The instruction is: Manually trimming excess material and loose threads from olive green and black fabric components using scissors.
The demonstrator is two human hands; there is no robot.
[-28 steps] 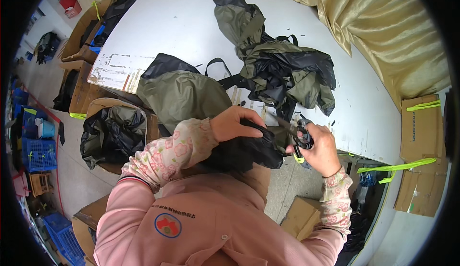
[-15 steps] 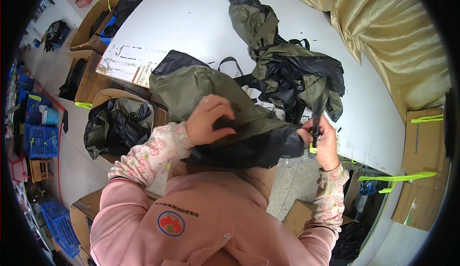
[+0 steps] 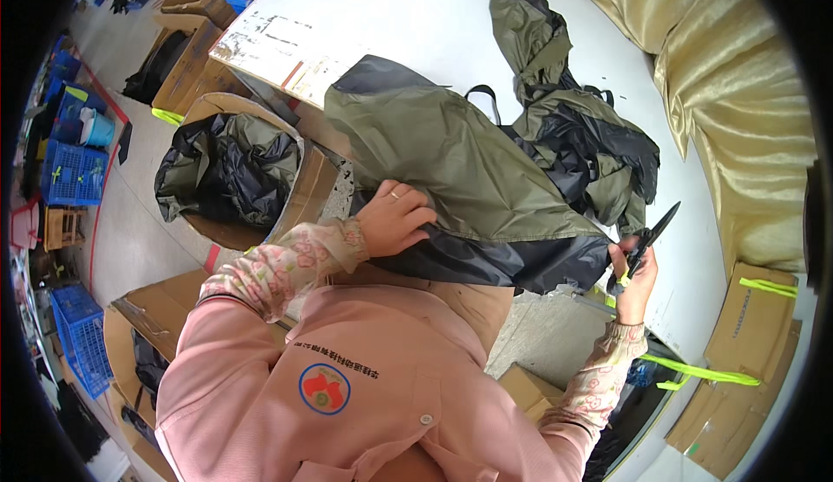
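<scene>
An olive-green and black fabric piece (image 3: 460, 165), thin and slightly shiny, is stretched over the table's near edge in front of me. My left hand (image 3: 395, 219) is closed on its near side by the seam, fingers bent together. My right hand (image 3: 638, 278) grips black scissors (image 3: 654, 237), blades pointing up and away to the right. The thumb and fingertips of that hand also pinch the right corner of the fabric. Past it lies a crumpled heap of the same olive and black fabric (image 3: 590, 144), with a black strap loop beside it.
The white table (image 3: 390, 13) has a worn left edge. An open carton (image 3: 304, 183) of similar fabric stands to its left. A gold curtain (image 3: 737, 118) hangs at the right, above cardboard (image 3: 729, 352) with neon-yellow ties. Blue crates (image 3: 78, 174) line the far left.
My left hand has gone from spread above the fabric to closed on its near edge. The right hand has moved right with the scissors, pulling the fabric straighter. The view has shifted.
</scene>
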